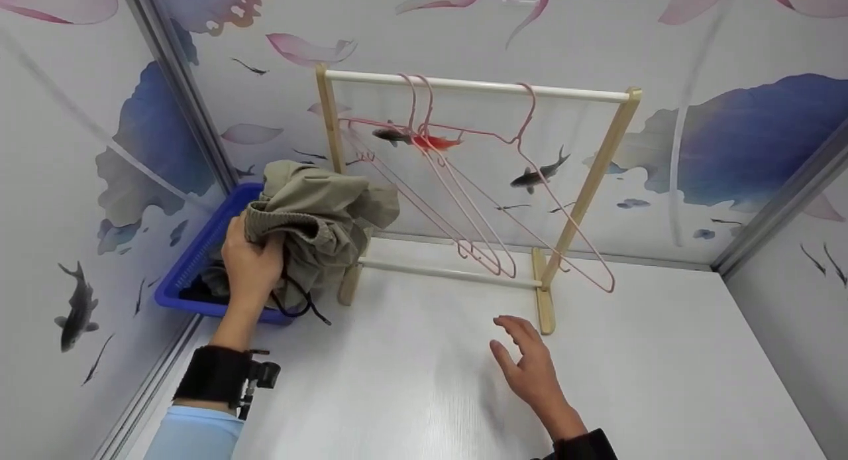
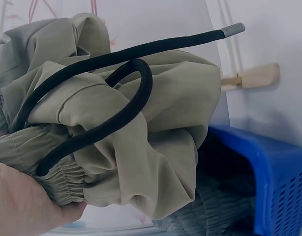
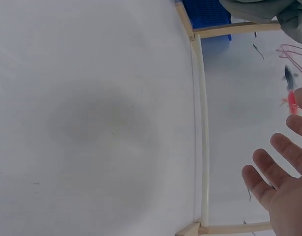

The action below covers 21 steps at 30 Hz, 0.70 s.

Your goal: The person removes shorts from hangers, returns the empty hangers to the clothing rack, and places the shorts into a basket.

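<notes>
Olive-green pants [image 1: 318,201] with a gathered elastic waistband hang bunched from my left hand [image 1: 255,264], which grips them by the waistband. In the left wrist view a black drawstring [image 2: 126,110] with a metal tip loops out of the waistband. The pants are held over the right side of a blue basket [image 1: 179,274] and overlap it in the head view. My right hand [image 1: 530,364] hovers over the white table in front of the rack, fingers spread and relaxed, holding nothing. The right wrist view shows those fingers [image 3: 269,172] extended, apart from everything.
A wooden rack [image 1: 593,181] with a white top rail [image 1: 477,85] stands at the back. Several pink hangers [image 1: 530,109] hang from it. Dark clothing [image 1: 205,284] lies in the basket. Printed wall panels [image 1: 748,128] enclose the white table [image 1: 662,354] at the back and sides.
</notes>
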{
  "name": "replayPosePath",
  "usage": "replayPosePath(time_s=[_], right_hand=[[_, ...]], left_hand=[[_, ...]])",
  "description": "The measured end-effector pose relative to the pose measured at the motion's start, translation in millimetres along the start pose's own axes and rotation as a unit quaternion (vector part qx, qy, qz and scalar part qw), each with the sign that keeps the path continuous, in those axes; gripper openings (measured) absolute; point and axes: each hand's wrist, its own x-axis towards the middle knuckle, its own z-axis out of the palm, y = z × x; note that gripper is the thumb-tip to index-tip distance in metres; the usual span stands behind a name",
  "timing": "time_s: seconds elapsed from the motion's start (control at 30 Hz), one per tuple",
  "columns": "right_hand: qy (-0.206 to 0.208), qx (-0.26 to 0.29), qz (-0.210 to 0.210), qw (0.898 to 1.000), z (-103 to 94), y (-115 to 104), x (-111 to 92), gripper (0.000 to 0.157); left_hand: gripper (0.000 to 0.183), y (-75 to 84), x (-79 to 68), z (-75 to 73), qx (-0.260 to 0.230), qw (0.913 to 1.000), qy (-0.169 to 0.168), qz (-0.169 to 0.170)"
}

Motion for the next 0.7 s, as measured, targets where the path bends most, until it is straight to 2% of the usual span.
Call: replayPosePath(time_s=[0.3, 0.4, 0.7], right_hand=[[0.014, 0.003, -0.028, 0.999, -3.2, -2.0, 11.9, 0.034], [0.022, 0.003, -0.041, 0.999, -2.9, -0.7, 13.0, 0.035], [0.009, 0.000, -0.021, 1.000, -4.3, -1.4, 11.9, 0.034]], left_hand=[[0.032, -9.9, 29.6, -8.2, 0.031, 0.9983, 0.012, -0.048], [0.033, -14.4, 37.9, -9.9, 0.040, 0.9976, 0.018, -0.053], [0.037, -28.8, 55.4, -17.1, 0.075, 0.9921, 0.054, -0.085]])
